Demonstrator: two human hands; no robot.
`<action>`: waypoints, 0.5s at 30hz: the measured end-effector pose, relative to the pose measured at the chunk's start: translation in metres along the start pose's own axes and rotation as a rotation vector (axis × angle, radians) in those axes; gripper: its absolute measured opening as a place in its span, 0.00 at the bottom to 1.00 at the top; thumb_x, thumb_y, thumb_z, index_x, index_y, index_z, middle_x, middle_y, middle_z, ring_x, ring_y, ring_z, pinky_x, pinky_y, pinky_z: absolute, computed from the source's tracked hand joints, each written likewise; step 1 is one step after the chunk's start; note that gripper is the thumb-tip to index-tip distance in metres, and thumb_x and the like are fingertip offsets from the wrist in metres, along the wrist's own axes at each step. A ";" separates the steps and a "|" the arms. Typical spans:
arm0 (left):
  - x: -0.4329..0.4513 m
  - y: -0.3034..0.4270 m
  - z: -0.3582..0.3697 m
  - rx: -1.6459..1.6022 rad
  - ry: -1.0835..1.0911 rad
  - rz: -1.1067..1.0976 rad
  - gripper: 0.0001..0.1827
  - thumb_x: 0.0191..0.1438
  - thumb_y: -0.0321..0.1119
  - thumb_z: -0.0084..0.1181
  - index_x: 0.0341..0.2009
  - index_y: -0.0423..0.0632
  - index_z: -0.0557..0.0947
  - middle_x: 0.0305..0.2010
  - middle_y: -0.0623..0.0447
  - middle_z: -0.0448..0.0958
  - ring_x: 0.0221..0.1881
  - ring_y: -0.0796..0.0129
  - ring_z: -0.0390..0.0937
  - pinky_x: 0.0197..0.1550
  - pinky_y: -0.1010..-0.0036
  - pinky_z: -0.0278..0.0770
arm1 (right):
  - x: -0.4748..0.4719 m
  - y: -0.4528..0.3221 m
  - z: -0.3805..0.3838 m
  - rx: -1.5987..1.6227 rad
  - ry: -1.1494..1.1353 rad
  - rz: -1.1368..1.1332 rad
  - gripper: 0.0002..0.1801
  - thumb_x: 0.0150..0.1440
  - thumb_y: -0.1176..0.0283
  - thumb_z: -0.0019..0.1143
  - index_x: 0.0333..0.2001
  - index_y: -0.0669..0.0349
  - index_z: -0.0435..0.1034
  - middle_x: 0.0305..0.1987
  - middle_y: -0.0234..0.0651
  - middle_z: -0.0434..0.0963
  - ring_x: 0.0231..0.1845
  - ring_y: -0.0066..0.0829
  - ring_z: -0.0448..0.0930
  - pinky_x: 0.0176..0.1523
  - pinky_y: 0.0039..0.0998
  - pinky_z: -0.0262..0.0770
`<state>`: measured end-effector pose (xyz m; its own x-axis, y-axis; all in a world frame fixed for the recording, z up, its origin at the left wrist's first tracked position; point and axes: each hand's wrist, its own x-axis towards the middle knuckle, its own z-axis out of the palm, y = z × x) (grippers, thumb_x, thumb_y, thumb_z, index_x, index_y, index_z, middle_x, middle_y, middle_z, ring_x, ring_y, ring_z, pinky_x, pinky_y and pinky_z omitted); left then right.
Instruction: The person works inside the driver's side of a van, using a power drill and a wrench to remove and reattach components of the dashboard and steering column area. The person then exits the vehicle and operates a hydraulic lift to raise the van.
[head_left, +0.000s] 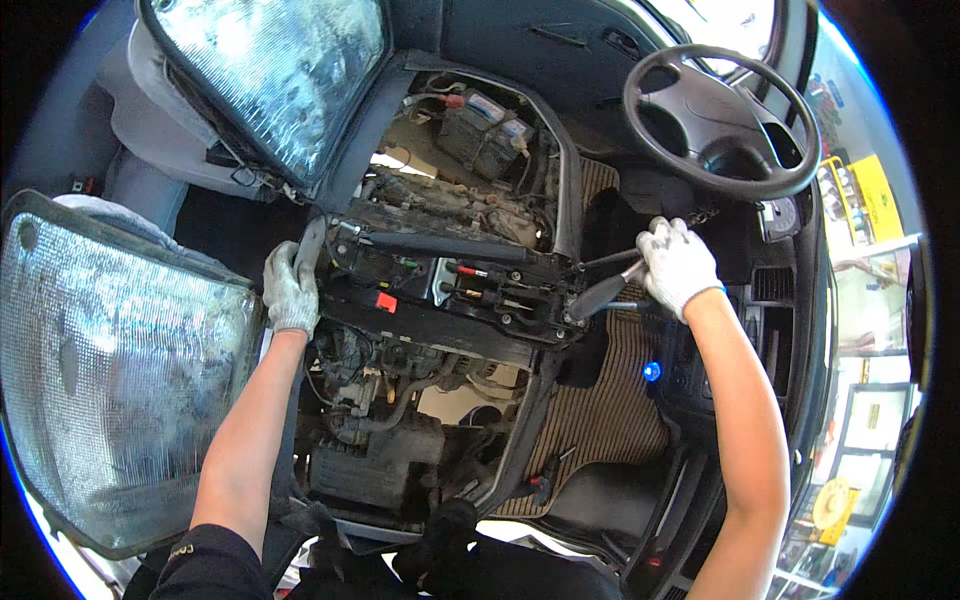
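My left hand (291, 291), in a whitish work glove, is at the rear end of the centre console frame (427, 321). Its fingers and thumb close around a dark grey trim piece (309, 244). My right hand (677, 262), gloved too, is closed around the upper end of a dark-sleeved lever (598, 297), which tilts up from the front of the console. The palm side and the lever's tip are hidden. Between the hands lie a handbrake lever (450, 246), cables with coloured ends (470, 270) and a small red piece (386, 302).
Engine bays open on both sides of the console, one holding a battery (484, 135). Two seats with foil-lined undersides (120, 375) are tipped back. A steering wheel (721, 120) stands at upper right. A red-and-black tool (541, 484) lies on the ribbed floor mat (592, 420).
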<state>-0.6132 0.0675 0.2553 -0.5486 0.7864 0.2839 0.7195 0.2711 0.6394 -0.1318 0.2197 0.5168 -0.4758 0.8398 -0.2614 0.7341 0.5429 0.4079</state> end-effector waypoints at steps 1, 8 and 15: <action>0.001 -0.016 0.000 0.037 -0.019 0.010 0.23 0.59 0.34 0.58 0.58 0.45 0.74 0.60 0.39 0.73 0.62 0.42 0.71 0.65 0.55 0.69 | 0.020 0.001 -0.002 -0.091 -0.069 -0.029 0.15 0.53 0.64 0.58 0.43 0.58 0.77 0.49 0.45 0.80 0.55 0.49 0.78 0.58 0.43 0.76; 0.018 -0.034 0.048 0.271 -0.094 -0.309 0.28 0.62 0.46 0.55 0.64 0.50 0.72 0.65 0.41 0.72 0.62 0.43 0.72 0.64 0.56 0.69 | 0.086 0.015 -0.001 0.367 -0.345 0.441 0.23 0.61 0.59 0.50 0.42 0.70 0.80 0.44 0.62 0.81 0.52 0.54 0.83 0.56 0.46 0.78; 0.033 -0.055 0.056 0.181 -0.291 -0.227 0.31 0.60 0.42 0.55 0.67 0.52 0.65 0.63 0.39 0.72 0.63 0.43 0.72 0.62 0.54 0.72 | 0.061 0.031 -0.004 0.134 -0.424 0.163 0.18 0.64 0.60 0.51 0.47 0.63 0.79 0.44 0.49 0.83 0.45 0.49 0.85 0.55 0.43 0.79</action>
<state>-0.6471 0.1092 0.1890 -0.5778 0.8122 -0.0805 0.6711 0.5289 0.5195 -0.1400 0.2881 0.5172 -0.1300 0.8258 -0.5488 0.8520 0.3761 0.3642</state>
